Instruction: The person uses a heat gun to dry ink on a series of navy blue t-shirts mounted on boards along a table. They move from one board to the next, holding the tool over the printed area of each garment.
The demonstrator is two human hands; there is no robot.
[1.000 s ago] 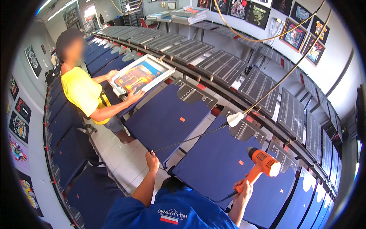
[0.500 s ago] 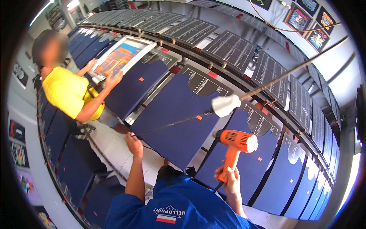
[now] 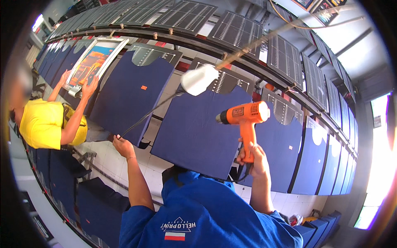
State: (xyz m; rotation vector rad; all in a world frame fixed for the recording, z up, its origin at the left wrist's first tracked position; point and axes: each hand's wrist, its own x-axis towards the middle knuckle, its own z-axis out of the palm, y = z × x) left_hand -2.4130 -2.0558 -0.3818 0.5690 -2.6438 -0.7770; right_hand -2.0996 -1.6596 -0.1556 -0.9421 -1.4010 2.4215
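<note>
My right hand point(image 3: 257, 160) grips the handle of an orange heat gun point(image 3: 248, 115), its dark nozzle pointing left. The gun hangs over a navy shirt point(image 3: 198, 136) stretched on a board, covering part of it. A dark cord trails from the handle's base. My left hand point(image 3: 124, 147) is closed around a thin black cable point(image 3: 144, 119). That cable runs up to a white socket block point(image 3: 199, 79) on a pole point(image 3: 244, 50). Left of this shirt lies another navy shirt point(image 3: 124, 101) with a small orange print point(image 3: 144, 87).
At left, a person in a yellow shirt point(image 3: 43, 124) holds a white-edged printing screen point(image 3: 118, 44). More navy shirts point(image 3: 310, 159) line the boards rightward. Bare black boards point(image 3: 285, 58) stand beyond the rail point(image 3: 194, 47). Behind me are further shirt-covered boards point(image 3: 99, 202).
The heat gun has shifted left from the shirt on the right to over the middle one. The white socket and cable have swung left along with my left hand. My view has turned.
</note>
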